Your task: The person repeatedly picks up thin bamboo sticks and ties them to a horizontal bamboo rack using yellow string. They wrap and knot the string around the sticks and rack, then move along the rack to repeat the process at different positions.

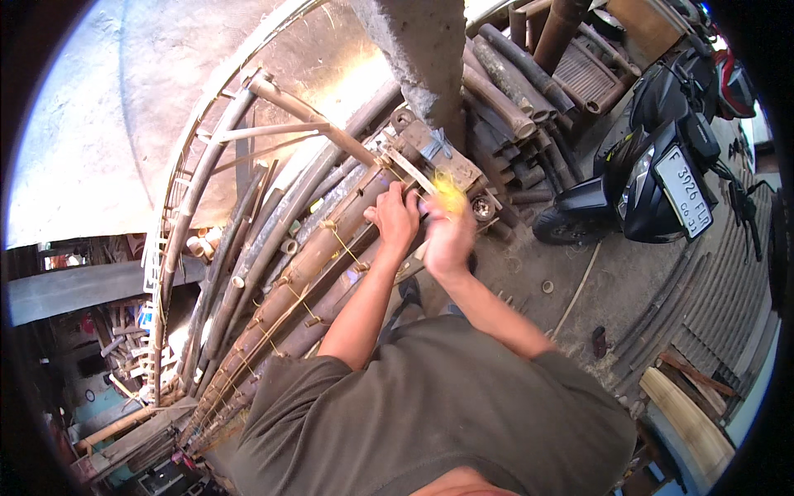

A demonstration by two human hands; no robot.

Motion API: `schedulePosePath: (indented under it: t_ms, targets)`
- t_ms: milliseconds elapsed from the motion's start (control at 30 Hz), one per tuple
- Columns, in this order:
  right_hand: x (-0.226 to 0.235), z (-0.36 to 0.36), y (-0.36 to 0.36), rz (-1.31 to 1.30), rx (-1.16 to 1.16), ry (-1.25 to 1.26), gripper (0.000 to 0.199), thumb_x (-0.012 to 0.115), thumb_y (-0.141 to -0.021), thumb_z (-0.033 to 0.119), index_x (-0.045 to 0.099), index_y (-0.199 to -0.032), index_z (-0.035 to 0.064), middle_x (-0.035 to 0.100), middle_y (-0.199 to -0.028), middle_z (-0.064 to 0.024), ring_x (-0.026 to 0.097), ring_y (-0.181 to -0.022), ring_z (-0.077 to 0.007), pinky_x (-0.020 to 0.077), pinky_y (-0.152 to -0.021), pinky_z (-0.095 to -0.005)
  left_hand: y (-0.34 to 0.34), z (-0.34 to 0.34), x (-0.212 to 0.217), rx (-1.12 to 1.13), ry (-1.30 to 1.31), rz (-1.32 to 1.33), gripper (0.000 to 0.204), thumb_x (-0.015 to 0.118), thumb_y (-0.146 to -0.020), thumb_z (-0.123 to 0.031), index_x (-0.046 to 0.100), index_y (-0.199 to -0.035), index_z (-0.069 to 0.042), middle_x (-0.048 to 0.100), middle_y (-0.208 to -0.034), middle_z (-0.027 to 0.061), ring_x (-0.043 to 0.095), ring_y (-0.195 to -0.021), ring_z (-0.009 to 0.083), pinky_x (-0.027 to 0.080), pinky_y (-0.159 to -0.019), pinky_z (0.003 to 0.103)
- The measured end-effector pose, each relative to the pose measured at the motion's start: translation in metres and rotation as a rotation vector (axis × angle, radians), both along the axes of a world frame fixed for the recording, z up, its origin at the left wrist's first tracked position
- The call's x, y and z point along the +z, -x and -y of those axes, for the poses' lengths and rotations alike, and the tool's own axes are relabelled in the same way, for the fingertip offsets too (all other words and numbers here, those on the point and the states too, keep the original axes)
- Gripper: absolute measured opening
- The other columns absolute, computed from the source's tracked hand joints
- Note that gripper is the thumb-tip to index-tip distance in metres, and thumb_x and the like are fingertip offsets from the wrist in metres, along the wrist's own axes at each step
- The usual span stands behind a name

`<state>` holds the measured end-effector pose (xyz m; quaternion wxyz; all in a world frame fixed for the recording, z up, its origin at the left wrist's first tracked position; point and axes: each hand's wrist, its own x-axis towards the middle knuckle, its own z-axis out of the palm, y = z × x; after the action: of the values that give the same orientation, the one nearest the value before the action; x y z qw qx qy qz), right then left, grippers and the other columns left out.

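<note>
My left hand rests at the upper end of a long brown bamboo pole, its fingers curled in; what they grip is hidden. Pegs stick out along this pole, with thin yellowish cord strung between them. Close beside it, my right hand is smeared by motion. A bright yellow thing shows at its fingers, too blurred to name. Just beyond both hands lies a worn wooden block with a scrap of blue string on it. A small round metal piece sits at its right edge.
More bamboo poles lean on the left beside a curved bamboo frame. Cut bamboo tubes are stacked behind a concrete post. A black motorcycle stands at right. Long strips and a pale bamboo piece lie nearer.
</note>
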<state>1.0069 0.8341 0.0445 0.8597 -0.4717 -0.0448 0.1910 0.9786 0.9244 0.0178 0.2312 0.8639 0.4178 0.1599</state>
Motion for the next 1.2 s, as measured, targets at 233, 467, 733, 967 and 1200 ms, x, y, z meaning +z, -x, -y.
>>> schedulePosePath:
  t_ms: [233,467,733,967,1200]
  targets:
    - [0.009,-0.134,-0.100,1.820,0.219,0.850,0.048,0.054,-0.092,0.049,0.065,-0.068,0.0093,0.064,-0.070,-0.0157,0.062,-0.073,-0.0339,0.0476,-0.078,-0.0441,0.003,-0.007,-0.012,0.022,0.123,0.091,0.025,0.053,-0.098,-0.027,0.067,-0.098,-0.006,0.064,-0.073,0.0162,0.059,-0.072,0.0344,0.032,-0.083,0.045]
    - [0.092,-0.074,-0.128,0.720,1.458,0.267,0.041,0.054,-0.096,0.035,0.059,-0.073,0.0017,0.065,-0.078,-0.0143,0.060,-0.070,-0.0299,0.0464,-0.066,-0.0373,0.021,-0.015,-0.068,0.034,-0.015,0.097,0.026,0.051,-0.099,-0.030,0.070,-0.097,-0.011,0.066,-0.076,0.0116,0.059,-0.072,0.0271,0.027,-0.081,0.041]
    - [-0.020,0.057,-0.071,0.926,1.163,0.584,0.041,0.053,-0.094,0.030,0.062,-0.067,0.0008,0.062,-0.069,-0.0226,0.060,-0.065,-0.0422,0.0484,-0.066,-0.0492,-0.027,-0.045,0.033,0.059,0.524,0.570,0.030,0.051,-0.101,-0.024,0.068,-0.088,-0.003,0.066,-0.076,0.0016,0.056,-0.070,0.0101,0.046,-0.069,0.031]
    - [-0.034,0.071,-0.036,1.262,0.814,0.594,0.040,0.056,-0.091,0.026,0.058,-0.056,0.0055,0.058,-0.057,-0.0185,0.059,-0.058,-0.0404,0.0494,-0.064,-0.0492,-0.050,-0.171,-0.045,0.086,-0.138,-0.159,0.031,0.051,-0.096,-0.024,0.068,-0.100,0.002,0.070,-0.078,0.0193,0.069,-0.078,0.0314,0.053,-0.073,0.041]
    - [-0.027,0.056,0.065,1.308,0.624,0.770,0.017,0.065,-0.078,0.015,0.062,-0.092,0.0044,0.063,-0.088,-0.0155,0.061,-0.088,-0.0346,0.0479,-0.082,-0.0464,0.084,-0.182,0.023,-0.069,0.198,0.019,0.051,0.053,-0.097,-0.034,0.055,-0.130,0.004,0.065,-0.117,0.0268,0.064,-0.111,0.0355,0.048,-0.096,0.040]
